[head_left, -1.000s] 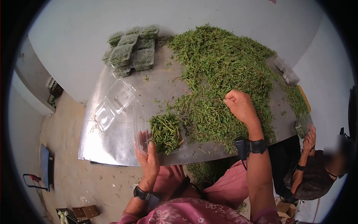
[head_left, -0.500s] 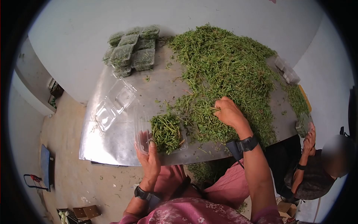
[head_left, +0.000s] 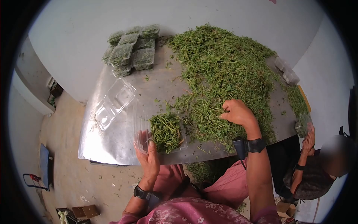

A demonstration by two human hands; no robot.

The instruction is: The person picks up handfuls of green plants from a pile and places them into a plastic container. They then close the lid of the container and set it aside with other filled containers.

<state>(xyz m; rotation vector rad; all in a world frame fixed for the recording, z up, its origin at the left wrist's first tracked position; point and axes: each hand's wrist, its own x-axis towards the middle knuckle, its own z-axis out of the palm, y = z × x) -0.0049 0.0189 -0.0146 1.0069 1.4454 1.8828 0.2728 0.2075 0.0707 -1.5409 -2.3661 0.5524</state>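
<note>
My left hand (head_left: 149,158) grips the near-left side of a clear plastic clamshell box (head_left: 141,125), thumb at the front and fingers behind the clear wall. Leafy green stems (head_left: 166,132) fill the box in a loose heap, which stands at the table's near edge. Over the near part of a big pile of the same greens (head_left: 223,63) is my right hand (head_left: 238,112). Its thumb and curled fingers are apart, and I see nothing between them.
Filled, closed clamshell boxes (head_left: 128,50) are stacked at the back left of the metal table (head_left: 156,87). An opened clear box (head_left: 121,95) lies nearer. At right, a co-worker's hand (head_left: 308,142) holds a box of greens (head_left: 302,125); clear containers (head_left: 287,71) sit by the far right edge.
My right hand has moved a little right and its thumb has parted from the fingers. My left hand and the box stay in place.
</note>
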